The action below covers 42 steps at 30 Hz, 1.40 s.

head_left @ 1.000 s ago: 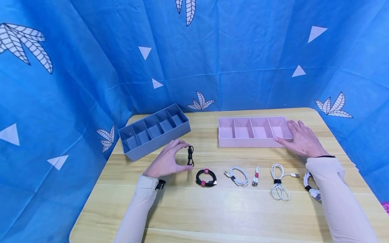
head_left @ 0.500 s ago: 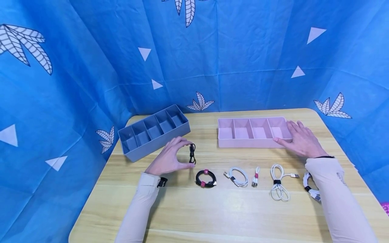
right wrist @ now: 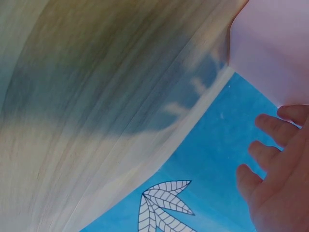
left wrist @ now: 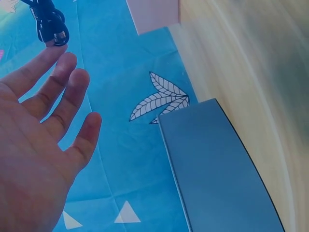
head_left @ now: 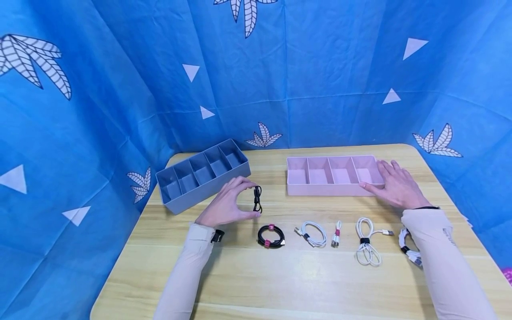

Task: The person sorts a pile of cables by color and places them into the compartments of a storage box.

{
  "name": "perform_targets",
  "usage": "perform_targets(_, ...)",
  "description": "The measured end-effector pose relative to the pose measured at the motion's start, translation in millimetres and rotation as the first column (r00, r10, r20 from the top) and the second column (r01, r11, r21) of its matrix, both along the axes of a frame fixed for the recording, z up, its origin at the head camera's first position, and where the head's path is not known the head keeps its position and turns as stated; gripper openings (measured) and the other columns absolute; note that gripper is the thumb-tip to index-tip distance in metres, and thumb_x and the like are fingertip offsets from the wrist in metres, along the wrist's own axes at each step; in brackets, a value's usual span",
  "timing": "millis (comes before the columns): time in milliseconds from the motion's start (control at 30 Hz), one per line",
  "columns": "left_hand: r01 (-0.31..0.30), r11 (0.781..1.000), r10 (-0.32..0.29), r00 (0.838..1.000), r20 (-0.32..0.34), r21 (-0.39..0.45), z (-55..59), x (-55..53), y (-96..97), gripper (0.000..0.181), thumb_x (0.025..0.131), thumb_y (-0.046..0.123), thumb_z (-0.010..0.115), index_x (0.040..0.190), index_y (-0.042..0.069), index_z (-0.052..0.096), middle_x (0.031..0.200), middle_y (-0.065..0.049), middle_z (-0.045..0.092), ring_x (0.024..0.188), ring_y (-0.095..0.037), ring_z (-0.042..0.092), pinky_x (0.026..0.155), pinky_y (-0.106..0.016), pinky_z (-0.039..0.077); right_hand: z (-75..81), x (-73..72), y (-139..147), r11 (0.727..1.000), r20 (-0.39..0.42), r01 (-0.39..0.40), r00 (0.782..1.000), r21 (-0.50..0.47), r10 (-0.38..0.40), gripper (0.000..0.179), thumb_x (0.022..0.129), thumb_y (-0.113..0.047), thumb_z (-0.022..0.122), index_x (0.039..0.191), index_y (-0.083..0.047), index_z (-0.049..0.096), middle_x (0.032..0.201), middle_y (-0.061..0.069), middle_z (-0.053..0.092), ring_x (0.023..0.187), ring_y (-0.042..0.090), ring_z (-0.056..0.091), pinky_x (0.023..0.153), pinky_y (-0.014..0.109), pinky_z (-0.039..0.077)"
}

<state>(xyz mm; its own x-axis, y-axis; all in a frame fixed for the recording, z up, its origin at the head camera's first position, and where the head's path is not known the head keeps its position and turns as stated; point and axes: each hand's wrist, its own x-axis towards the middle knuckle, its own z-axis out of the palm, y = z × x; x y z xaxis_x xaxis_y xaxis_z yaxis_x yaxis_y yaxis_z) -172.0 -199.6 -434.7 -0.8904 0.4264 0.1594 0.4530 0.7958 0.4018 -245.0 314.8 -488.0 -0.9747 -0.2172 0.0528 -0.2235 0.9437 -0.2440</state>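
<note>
A blue leaf-printed curtain is hanging behind and beside a wood-grain table, forming a screened-off nook and hiding the room's type.

Two black cables up first, and right beside them four white cables, so six all told! Three red ties among those. One blue-grey organizer box with five compartments, one pink organizer box showing four! Two hands in play, one left hand, one right hand. One wooden table; five leaf prints and six pale triangles in the head view!
</note>
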Motion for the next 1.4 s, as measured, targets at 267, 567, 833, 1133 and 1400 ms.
perform_targets(267, 0.024, 1.0, -0.023, 0.999, -0.03, 0.019, 2.2, -6.0, 4.8, 0.083, 0.069, 0.071, 0.074, 0.14, 0.033, 0.051, 0.139, 0.007, 0.047, 0.132, -0.017, 0.043, 0.113, -0.05, 0.036, -1.0, -0.7, 0, 1.0, -0.006, 0.003, 1.0, -0.001, -0.003, 0.106, 0.089, -0.075, 0.043, 0.157, 0.0, 0.012, 0.157, 0.032, 0.022, 0.146, 0.056, 0.011, 0.116, 0.07, 0.011)
perform_targets(567, 0.034, 0.999, -0.033, 0.999, -0.032, 0.018, 9.0, -10.4, 8.9, 0.085, 0.069, 0.074, 0.072, 0.139, 0.031, 0.052, 0.137, 0.007, 0.048, 0.129, -0.016, 0.045, 0.109, -0.047, 0.04, -0.6, -1.1, 1, 1.0, 0.003, 0.004, 1.0, 0.001, -0.004, 0.106, 0.089, -0.075, 0.042, 0.157, 0.0, 0.011, 0.158, 0.032, 0.02, 0.147, 0.056, 0.009, 0.116, 0.07, 0.01)
perform_targets(833, 0.049, 0.999, -0.048, 0.998, -0.036, 0.024, 12.9, -14.8, 13.2, 0.084, 0.069, 0.068, 0.077, 0.139, 0.029, 0.053, 0.138, 0.005, 0.049, 0.13, -0.018, 0.045, 0.111, -0.048, 0.039, -0.8, -1.0, 0, 1.0, 0.002, 0.009, 1.0, 0.003, -0.009, 0.106, 0.089, -0.075, 0.042, 0.157, -0.001, 0.011, 0.158, 0.032, 0.021, 0.147, 0.055, 0.01, 0.116, 0.07, 0.01)
perform_targets(1133, 0.065, 0.998, -0.064, 0.996, -0.056, 0.007, 15.6, -20.9, 17.0, 0.083, 0.07, 0.069, 0.076, 0.14, 0.03, 0.052, 0.139, 0.005, 0.05, 0.131, -0.018, 0.045, 0.115, -0.051, 0.035, 0.0, -1.1, 0, 1.0, 0.006, 0.008, 1.0, 0.0, -0.008, 0.106, 0.089, -0.075, 0.042, 0.157, 0.0, 0.011, 0.158, 0.032, 0.02, 0.147, 0.056, 0.009, 0.116, 0.07, 0.01)
perform_targets(1400, 0.069, 0.998, -0.068, 0.995, -0.076, 0.007, 18.2, -26.1, 23.3, 0.082, 0.069, 0.072, 0.074, 0.138, 0.033, 0.053, 0.134, 0.007, 0.052, 0.131, -0.018, 0.046, 0.114, -0.051, 0.036, 1.0, -0.6, 0, 1.0, 0.004, 0.01, 1.0, -0.001, -0.01, 0.105, 0.089, -0.075, 0.042, 0.157, 0.0, 0.012, 0.158, 0.032, 0.02, 0.147, 0.055, 0.009, 0.116, 0.07, 0.01)
